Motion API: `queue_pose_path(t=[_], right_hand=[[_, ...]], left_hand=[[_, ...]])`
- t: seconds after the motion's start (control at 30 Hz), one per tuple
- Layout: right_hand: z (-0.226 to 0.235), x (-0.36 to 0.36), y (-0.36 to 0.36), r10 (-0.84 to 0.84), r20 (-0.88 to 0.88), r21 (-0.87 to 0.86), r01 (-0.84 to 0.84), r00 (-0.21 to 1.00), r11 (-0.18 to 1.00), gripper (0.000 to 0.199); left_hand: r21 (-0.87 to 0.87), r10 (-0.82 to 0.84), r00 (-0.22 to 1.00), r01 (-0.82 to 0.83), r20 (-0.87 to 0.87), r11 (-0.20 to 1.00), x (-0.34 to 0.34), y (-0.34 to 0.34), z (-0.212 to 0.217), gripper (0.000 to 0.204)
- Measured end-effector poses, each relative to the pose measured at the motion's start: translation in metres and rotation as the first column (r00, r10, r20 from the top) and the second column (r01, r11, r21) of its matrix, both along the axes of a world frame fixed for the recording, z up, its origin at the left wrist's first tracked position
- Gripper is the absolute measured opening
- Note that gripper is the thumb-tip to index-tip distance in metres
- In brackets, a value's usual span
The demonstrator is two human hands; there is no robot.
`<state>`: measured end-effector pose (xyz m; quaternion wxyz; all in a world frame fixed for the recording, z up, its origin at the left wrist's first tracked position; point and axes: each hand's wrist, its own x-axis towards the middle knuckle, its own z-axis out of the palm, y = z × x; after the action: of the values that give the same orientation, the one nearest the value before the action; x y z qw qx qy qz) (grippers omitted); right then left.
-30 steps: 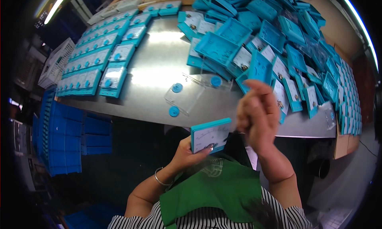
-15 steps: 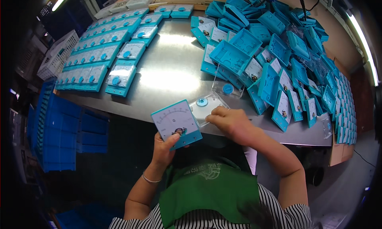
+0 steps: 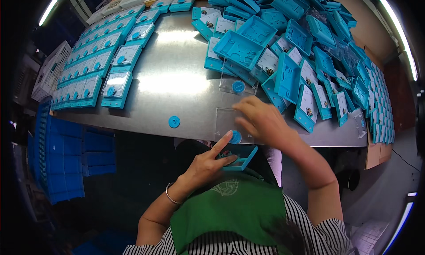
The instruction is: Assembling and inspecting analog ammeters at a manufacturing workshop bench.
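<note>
Right hand [image 3: 261, 122] pressing flat, fingers spread, on clear plastic cover [image 3: 226, 122] at counter [image 3: 177, 84] edge; left hand [image 3: 208, 162] clamping teal meter case [image 3: 241, 159] just below the cover.

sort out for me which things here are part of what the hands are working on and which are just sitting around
In hand:
- left hand holding a teal meter case
- right hand on a clear cover plate with a blue knob

Lying about:
- loose blue knob
- second clear cover
- heap of teal cases
- rows of finished meters
- blue crates
</note>
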<state>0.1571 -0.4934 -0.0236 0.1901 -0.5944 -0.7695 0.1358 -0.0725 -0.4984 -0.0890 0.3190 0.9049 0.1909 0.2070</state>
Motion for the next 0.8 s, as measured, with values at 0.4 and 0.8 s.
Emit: queue_pose_path(t=[0.4,0.8], right_hand=[[-0.016,0.011,-0.035,-0.008,0.023,-0.003,0.008,1.000,1.000,0.068],[-0.023,0.017,-0.031,0.046,0.043,0.061,-0.048,0.998,0.997,0.060]], left_hand=[[0.089,0.077,0.996,-0.081,0.055,0.993,0.002,-0.006,0.002,0.041],[-0.769,0.277,0.952,-0.077,0.134,0.635,-0.058,-0.019,0.000,0.028]])
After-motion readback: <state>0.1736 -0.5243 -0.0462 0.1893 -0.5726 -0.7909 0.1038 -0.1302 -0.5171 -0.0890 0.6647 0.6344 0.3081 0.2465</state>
